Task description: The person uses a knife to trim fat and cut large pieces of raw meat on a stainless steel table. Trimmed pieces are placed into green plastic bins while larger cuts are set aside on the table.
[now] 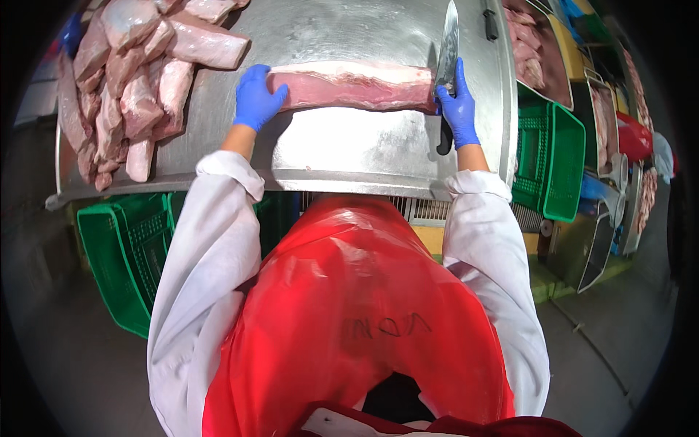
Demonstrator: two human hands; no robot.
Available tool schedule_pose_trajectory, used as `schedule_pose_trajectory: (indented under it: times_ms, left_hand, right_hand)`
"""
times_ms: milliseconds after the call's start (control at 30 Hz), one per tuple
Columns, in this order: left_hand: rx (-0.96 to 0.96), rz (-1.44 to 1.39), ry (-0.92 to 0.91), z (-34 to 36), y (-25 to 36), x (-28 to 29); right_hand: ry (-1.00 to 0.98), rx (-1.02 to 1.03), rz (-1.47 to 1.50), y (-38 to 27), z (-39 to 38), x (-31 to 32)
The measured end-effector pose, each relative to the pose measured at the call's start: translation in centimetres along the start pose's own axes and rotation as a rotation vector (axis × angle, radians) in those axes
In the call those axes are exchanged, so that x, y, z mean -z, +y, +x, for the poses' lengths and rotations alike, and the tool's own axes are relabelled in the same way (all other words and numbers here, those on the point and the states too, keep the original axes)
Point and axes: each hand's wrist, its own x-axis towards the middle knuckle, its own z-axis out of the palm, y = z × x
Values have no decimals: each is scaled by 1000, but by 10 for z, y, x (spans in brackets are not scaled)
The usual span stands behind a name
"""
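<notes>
A long slab of raw meat (349, 86), pink with a pale fat layer along its far side, lies crosswise on the steel table (342, 33). At its left end my left hand (257, 98), in a blue glove, grips the meat with the thumb on the near side. My right hand (459, 109), also gloved in blue, is closed round the black handle of a knife (448, 54) at the slab's right end. The knife's blade points away from me, upright in the view. The fingers under the right hand are partly hidden.
Many raw meat pieces (138, 87) are heaped on the table's left side. Green crates stand below left (120, 255) and right (550, 160) of the table. Meat-filled trays (535, 47) lie beyond the right edge. A small black object (490, 24) sits near that edge.
</notes>
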Motion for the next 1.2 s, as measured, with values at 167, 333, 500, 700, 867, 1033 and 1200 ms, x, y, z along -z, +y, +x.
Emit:
schedule_pose_trajectory:
  times_ms: [167, 333, 500, 700, 867, 1033, 1200]
  left_hand:
    - [627, -300, 464, -102, -61, -25]
    - [914, -632, 394, -134, -50, -25]
    - [878, -621, 420, -118, -25, -23]
    - [824, -676, 506, -183, -50, 17]
    - [874, -797, 638, -241, -75, 61]
    - [953, -843, 631, -256, -96, 67]
    - [846, -803, 622, -236, -101, 75]
  right_hand:
    - [-236, 88, -96, -19, 36, -22]
    - [-546, 449, -91, -48, 57, -103]
    - [-1023, 569, -424, -128, 48, -195]
    - [-1210, 709, -703, -129, 54, -226]
    - [-1283, 612, -737, -138, 63, -161]
    - [-1272, 612, -809, -143, 61, -163]
    - [-1340, 561, -770, -139, 71, -158]
